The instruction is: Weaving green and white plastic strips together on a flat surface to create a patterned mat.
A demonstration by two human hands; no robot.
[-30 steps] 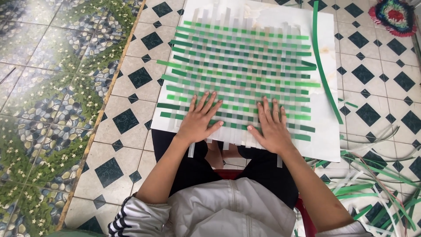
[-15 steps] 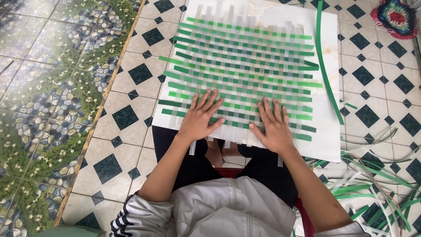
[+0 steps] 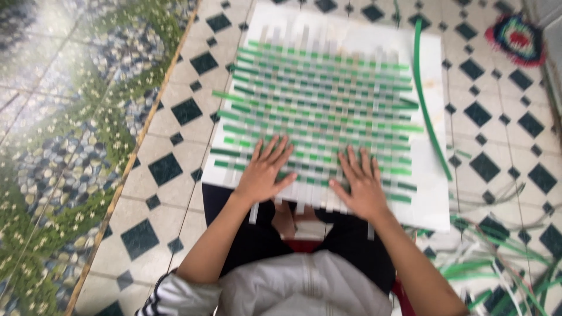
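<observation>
Left hand (image 3: 263, 172) and right hand (image 3: 362, 186) flat, fingers spread, gripping nothing, pressing near edge of green-and-white woven strip mat (image 3: 319, 111); mat on white rectangular board (image 3: 430, 193); loose green strip (image 3: 426, 105) along board's right side.

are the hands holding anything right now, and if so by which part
Nothing is held. The left hand and right hand lie flat, fingers spread, on the near edge of the green and white woven mat.

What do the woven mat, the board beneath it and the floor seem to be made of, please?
Woven mat: flat green and pale strips, probably plastic, glossy, even in width. Board: smooth matte white sheet, perhaps foam or plastic; hard to tell. Floor: glazed ceramic tile, with visible grout lines and sheen.
</observation>
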